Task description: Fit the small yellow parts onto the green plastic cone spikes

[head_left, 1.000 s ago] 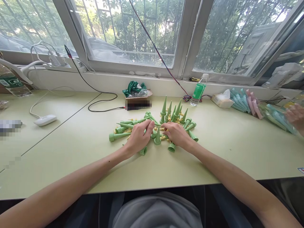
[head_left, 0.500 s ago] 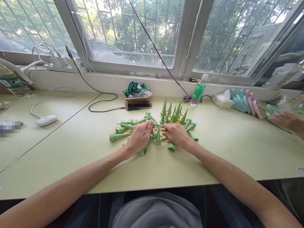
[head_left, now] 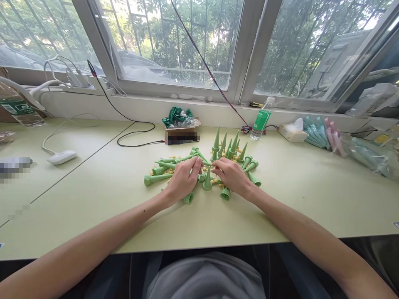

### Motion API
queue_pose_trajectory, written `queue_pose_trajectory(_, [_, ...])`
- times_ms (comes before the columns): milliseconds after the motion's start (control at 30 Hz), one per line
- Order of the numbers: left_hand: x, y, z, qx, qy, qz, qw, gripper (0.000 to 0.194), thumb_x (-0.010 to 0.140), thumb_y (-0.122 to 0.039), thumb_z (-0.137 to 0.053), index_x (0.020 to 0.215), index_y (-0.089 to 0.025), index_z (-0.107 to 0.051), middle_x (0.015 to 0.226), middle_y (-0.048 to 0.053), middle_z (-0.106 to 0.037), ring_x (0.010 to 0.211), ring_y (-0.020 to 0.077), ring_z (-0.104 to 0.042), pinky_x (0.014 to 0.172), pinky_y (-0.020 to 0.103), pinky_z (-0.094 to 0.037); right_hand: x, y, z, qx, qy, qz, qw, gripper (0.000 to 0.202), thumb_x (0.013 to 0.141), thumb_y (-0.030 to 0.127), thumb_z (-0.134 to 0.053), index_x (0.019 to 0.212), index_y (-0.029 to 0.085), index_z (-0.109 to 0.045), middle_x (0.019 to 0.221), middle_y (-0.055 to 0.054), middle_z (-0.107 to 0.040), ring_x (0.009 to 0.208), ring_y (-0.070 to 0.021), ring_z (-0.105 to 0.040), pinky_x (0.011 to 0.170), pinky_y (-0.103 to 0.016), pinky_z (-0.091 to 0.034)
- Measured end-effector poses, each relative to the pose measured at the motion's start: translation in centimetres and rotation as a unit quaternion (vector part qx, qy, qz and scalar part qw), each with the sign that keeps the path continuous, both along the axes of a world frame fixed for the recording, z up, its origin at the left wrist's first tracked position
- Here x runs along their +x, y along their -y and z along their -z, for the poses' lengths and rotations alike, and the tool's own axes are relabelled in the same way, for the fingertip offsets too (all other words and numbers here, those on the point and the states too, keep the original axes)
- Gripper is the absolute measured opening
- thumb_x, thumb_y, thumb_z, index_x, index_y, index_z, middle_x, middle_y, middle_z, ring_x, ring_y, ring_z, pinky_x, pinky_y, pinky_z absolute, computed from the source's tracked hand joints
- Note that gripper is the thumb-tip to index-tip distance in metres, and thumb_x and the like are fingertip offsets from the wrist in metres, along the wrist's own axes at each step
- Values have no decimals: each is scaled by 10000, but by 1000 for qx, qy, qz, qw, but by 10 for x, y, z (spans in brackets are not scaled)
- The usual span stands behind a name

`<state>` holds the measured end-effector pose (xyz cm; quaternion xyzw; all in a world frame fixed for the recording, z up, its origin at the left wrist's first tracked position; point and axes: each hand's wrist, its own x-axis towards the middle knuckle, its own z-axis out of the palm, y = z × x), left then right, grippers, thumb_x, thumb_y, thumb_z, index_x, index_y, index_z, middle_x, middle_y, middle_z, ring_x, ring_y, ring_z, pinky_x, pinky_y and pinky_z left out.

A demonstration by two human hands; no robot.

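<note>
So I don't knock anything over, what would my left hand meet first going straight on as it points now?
Probably the pointed green plastic cone lying just ahead of your left hand, with upright green plastic cones farther on; depth is unclear, so it might pass above.

Grey top (head_left: 205,277), bare forearms (head_left: 120,229), bare hands (head_left: 183,176)

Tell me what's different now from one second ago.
The other person's hand at the far right has left the view, and the clear bag there lies differently. The left hand and right hand remain among the green spikes, with no clear grasp or release visible. The green-labelled bottle stayed put.
</note>
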<state>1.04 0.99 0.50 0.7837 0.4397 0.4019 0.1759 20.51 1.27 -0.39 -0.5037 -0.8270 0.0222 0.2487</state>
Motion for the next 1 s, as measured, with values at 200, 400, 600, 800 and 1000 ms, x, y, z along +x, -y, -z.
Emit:
queue_pose_trajectory(200, [0,0,-1,16,-11,-5,1000,310,993,-334,-410,753,-189,-542,699,-8,-615,612,128,-521,653,255,-399,2,0,2,63,-94,-45,993,110,973,213,-554,996,170,-652,923,-56,-629,781,-148,-597,725,-243,-448])
queue_pose_trajectory(400, [0,0,-2,9,-6,-4,1000,334,1003,-349,-391,763,-187,-558,716,-1,-620,636,134,-531,663,257,-404,0,1,3,98,-155,-73,980,143,991,252,-511,998,196,-642,962,-67,-635,843,-160,-606,764,-256,-484])
queue_pose_trajectory(600, [-1,0,-1,-12,48,30,998,444,1031,-425,-291,878,-184,-630,849,36,-680,812,170,-613,792,286,-442,-2,4,1,128,-200,-86,968,189,1007,211,-458,1074,210,-635,1060,-70,-668,979,-164,-631,879,-276,-498])
queue_pose_trajectory(800, [-2,3,-1,-17,48,62,997,527,1036,-457,-240,904,-185,-672,911,43,-676,874,180,-603,833,302,-437,-4,1,3,179,-230,-123,949,218,1012,194,-447,1093,228,-647,1027,-59,-697,940,-164,-657,838,-295,-532])
queue_pose_trajectory(1000, [-5,0,3,-29,67,85,994,587,1033,-483,-216,963,-191,-720,979,65,-688,963,206,-615,938,354,-434,-6,5,0,181,-258,-140,939,207,1003,169,-457,1046,218,-654,989,-72,-682,927,-168,-649,825,-307,-543])
